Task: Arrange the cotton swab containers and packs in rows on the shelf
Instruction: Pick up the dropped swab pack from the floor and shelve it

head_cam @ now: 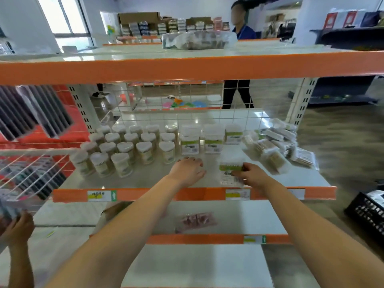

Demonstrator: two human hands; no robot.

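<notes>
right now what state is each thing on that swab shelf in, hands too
left hand: open, resting flat on the shelf
right hand: gripping a green-label box, upright near the front edge
heart-lid jars: upright, in rows at left
square green-label boxes: upright, in a row at the back
flat packs: loosely heaped at right, not in rows

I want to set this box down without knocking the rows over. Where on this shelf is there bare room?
Bare shelf runs along the front edge, from below the heart-lidded jars to the left hand, and between the boxed row and the box held by the right hand. The back left and the right-side pack pile are crowded.
</notes>
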